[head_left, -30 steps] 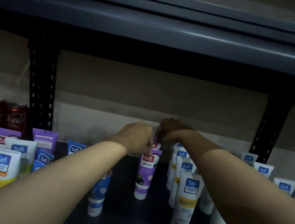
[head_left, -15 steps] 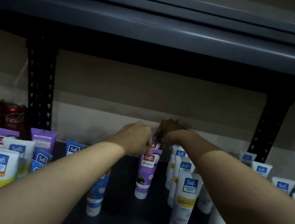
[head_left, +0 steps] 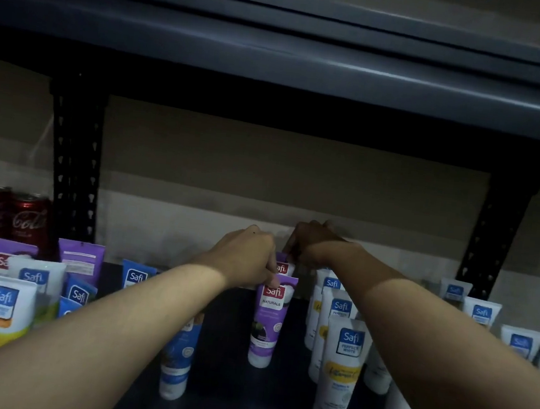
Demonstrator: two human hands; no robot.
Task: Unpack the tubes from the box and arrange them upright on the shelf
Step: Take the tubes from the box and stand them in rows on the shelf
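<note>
Many Safi tubes stand cap-down on the dark shelf [head_left: 230,331]. A purple Naturals tube [head_left: 268,322] stands upright in the middle, and my left hand [head_left: 245,257] pinches its top edge. Just behind it a second purple tube [head_left: 283,266] shows only its top, and my right hand [head_left: 316,243] curls its fingers round that one. A blue tube [head_left: 177,358] stands under my left forearm. White tubes [head_left: 340,370] stand in rows under my right forearm. The box is out of view.
More purple, white and blue tubes [head_left: 31,281] crowd the left side. Red cola cans [head_left: 26,220] stand beyond the black upright post [head_left: 76,165] at far left. A second post [head_left: 494,230] rises at right, with white tubes [head_left: 482,311] near it. The upper shelf [head_left: 280,44] hangs low overhead.
Both hands stay on the purple tubes at the back middle. The view has shifted very slightly; no tube has visibly moved.
</note>
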